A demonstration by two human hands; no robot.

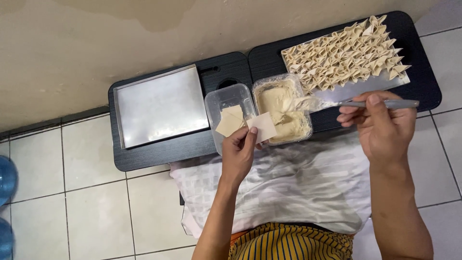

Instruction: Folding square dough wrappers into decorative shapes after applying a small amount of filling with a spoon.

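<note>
From the head view, our left hand (239,149) pinches a square wrapper (263,126) flat beside the filling tub (282,110), ready for paste. Our right hand (380,126) grips a spoon (356,103), its tip in the filling. Folded dumplings (344,53) fill the tray on the worktop (226,65).

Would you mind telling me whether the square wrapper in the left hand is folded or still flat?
Flat: the wrapper in the left hand shows as an unfolded square, bare of filling.
</note>
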